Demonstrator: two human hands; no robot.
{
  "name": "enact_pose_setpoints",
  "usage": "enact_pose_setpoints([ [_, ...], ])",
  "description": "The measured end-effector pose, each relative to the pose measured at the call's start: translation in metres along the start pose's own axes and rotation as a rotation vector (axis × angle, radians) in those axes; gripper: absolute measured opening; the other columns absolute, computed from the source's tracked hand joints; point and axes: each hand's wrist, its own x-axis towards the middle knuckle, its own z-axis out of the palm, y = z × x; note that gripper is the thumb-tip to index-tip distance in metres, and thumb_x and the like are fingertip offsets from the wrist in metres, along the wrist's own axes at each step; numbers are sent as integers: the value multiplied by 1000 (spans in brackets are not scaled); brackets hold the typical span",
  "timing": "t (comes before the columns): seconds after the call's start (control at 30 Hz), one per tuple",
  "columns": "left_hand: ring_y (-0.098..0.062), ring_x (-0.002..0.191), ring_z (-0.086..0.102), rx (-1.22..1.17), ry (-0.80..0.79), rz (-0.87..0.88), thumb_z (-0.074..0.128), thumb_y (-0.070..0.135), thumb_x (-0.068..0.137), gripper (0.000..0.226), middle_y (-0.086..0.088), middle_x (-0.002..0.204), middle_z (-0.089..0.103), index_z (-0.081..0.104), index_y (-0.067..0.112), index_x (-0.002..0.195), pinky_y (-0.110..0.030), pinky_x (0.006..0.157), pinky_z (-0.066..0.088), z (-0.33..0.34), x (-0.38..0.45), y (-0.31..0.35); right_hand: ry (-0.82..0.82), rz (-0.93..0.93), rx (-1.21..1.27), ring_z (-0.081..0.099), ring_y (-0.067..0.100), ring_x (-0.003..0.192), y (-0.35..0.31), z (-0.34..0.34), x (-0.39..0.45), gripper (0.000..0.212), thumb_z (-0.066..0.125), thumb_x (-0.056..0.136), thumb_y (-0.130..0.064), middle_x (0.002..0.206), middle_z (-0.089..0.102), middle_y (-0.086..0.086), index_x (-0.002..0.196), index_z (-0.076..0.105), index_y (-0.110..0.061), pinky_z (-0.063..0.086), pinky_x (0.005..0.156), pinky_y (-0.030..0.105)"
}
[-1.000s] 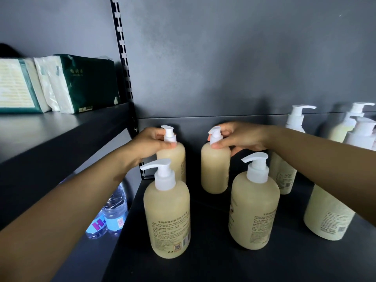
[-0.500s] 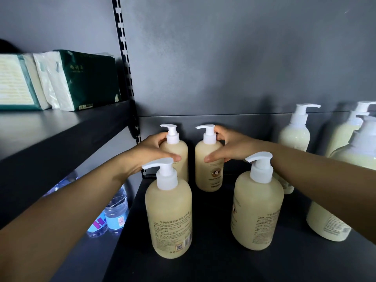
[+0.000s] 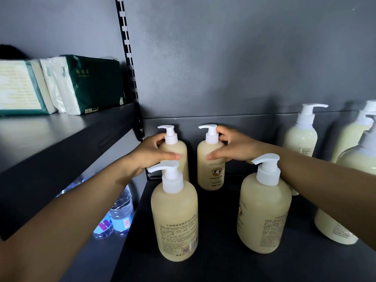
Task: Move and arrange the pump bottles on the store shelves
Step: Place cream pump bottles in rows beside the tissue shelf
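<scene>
Two cream pump bottles stand upright at the back of the dark shelf (image 3: 213, 259). My left hand (image 3: 151, 153) grips the back-left bottle (image 3: 179, 149) at its shoulder, thumb across the front. My right hand (image 3: 234, 146) holds the back-right bottle (image 3: 210, 169) by its neck and shoulder; its label faces me. Both pump spouts point left. Two more cream bottles stand in front: a front-left bottle (image 3: 176, 220) and a front-right bottle (image 3: 262, 212), their back labels toward me.
Paler pump bottles (image 3: 301, 139) stand along the right side of the shelf. A higher shelf on the left carries green and white tissue packs (image 3: 87, 84). Water bottles (image 3: 120, 216) lie below it. A slotted upright (image 3: 130, 64) separates the two bays.
Both hands slid from the pump heads down to the bottles' shoulders. The two back bottles moved back to the rear wall, and their spouts turned to point left.
</scene>
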Motion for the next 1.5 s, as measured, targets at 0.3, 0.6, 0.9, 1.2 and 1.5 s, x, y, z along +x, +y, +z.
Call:
enact_pose_setpoints([
  [0.3, -10, 85, 64, -44, 40, 0, 80, 6, 69, 51, 7, 95, 67, 60, 23, 113, -15, 71, 49, 3, 3, -7, 41, -9, 12, 65, 21, 103, 7, 3, 2, 73, 85, 62, -26, 115, 65, 2, 124, 48, -27, 56, 84, 50],
  [0.6, -15, 89, 64, -15, 58, -30, 81, 25, 50, 71, 0, 102, 69, 60, 20, 117, -25, 83, 49, 5, -1, -1, 22, 7, -52, 63, 26, 106, -3, 3, -1, 61, 82, 70, -22, 116, 62, 7, 118, 44, -29, 56, 83, 51],
  [0.9, -23, 103, 58, 454, 79, -82, 79, 31, 72, 51, -8, 117, 63, 61, 12, 116, -24, 80, 41, 0, -5, 23, -65, 68, -346, 59, 20, 111, -27, -17, -17, 61, 75, 79, -33, 122, 59, 4, 131, 45, -21, 52, 89, 35],
  [1.2, -29, 110, 57, 952, -35, -103, 67, 27, 82, 38, -10, 121, 62, 59, 6, 113, -37, 93, 47, -9, -26, 38, -133, 150, -838, 49, 22, 120, -63, -37, -45, 66, 62, 84, -52, 139, 44, 0, 138, 39, -24, 43, 103, 41],
  [1.5, -24, 135, 39, 1028, 2, -106, 69, 30, 82, 71, -5, 148, 38, 36, 16, 143, -33, 109, 35, -12, -47, 49, -50, 124, -887, 47, 23, 125, -95, -41, -73, 58, 55, 87, -56, 142, 43, -1, 136, 45, -25, 43, 103, 42],
])
